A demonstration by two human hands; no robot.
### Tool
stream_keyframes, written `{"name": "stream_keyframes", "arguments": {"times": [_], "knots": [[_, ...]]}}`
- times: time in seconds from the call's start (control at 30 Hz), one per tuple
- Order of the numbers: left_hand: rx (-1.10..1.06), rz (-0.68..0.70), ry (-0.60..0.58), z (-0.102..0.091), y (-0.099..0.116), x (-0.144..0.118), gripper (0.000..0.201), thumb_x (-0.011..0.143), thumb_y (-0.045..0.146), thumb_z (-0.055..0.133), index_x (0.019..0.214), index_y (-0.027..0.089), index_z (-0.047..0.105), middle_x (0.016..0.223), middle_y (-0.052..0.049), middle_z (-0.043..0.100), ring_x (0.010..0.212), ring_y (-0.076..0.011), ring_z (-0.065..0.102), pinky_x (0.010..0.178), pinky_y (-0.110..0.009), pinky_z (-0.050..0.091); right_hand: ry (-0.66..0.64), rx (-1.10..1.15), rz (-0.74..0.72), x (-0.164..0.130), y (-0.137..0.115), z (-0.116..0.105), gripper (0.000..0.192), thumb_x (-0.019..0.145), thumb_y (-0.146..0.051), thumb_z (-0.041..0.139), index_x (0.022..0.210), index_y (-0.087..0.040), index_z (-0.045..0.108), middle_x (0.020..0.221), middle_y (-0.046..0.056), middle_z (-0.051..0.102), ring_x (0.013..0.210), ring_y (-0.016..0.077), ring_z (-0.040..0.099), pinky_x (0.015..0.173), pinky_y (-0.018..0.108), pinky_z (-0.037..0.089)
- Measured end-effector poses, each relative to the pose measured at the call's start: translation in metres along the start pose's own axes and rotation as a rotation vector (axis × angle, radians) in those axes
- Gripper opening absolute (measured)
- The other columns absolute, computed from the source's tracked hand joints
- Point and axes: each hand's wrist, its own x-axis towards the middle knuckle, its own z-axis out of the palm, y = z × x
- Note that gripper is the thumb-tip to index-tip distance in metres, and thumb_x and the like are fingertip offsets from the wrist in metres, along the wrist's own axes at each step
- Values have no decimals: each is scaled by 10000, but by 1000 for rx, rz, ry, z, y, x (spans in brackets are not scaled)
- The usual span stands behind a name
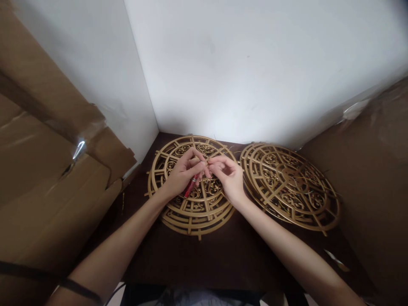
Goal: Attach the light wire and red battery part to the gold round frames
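Note:
My left hand (187, 171) is curled, and a thin red tool (191, 186) sticks out below its fingers; its working end is hidden. Fingertips of my right hand (228, 175) are pinched together and meet those of the left. What they pinch is too small to make out. Both hands are over the middle of a round gold openwork panel (188, 219) with scroll patterns, the top one of a stack. Thin wire (235, 151) shows behind the right hand, at the panel's far edge.
Right of it lies a second stack of gold round panels (270, 199), with wire on top. A small knife-like object (336, 260) lies on the dark table (204, 263) at right. Cardboard (47, 178) flanks the left side, brown board (372, 178) the right; a white wall (248, 76) stands behind.

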Motion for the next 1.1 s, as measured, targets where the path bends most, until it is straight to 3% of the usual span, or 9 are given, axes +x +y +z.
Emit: {"name": "stream_keyframes", "arguments": {"times": [0.27, 0.47, 0.73, 0.97, 1.1], "knots": [[2, 30, 83, -6, -1, 1, 164, 851, 272, 568, 861, 181, 432, 620, 17, 639, 505, -83, 536, 509, -189, 392, -17, 35, -15, 1, 2, -1, 115, 738, -252, 705, 845, -228, 739, 966, 37, 659, 807, 151, 643, 788, 325, 548], [4, 33, 12, -2, 1, 0, 184, 837, 295, 585, 855, 172, 449, 609, 6, 637, 555, -113, 574, 563, -221, 413, -35, -27, 19, 1, -1, 1, 172, 726, -287, 717, 890, -234, 724, 848, 13, 680, 747, 135, 634, 733, 294, 543], [49, 51, -74, -2, 1, -1, 173, 844, 287, 583, 861, 166, 462, 606, 3, 635, 563, -104, 557, 595, -230, 412, -85, -61, -19, 0, -5, 2, 89, 763, -285, 682, 816, -223, 716, 700, -14, 636, 601, 114, 592, 635, 280, 507], [49, 76, -68, 0, -1, -2, 198, 842, 296, 597, 906, 171, 458, 676, -2, 674, 464, -61, 502, 550, -202, 388, -82, -27, 0, -1, 0, 2, 145, 776, -350, 669, 820, -212, 672, 537, -48, 571, 498, 106, 529, 556, 272, 467], [50, 70, -68, 1, -1, -3, 214, 843, 295, 595, 945, 175, 451, 687, -9, 684, 531, -87, 575, 564, -202, 405, -95, -12, -6, -1, 0, 2, 138, 788, -347, 658, 818, -212, 662, 518, -52, 557, 486, 106, 516, 552, 275, 455]]}}
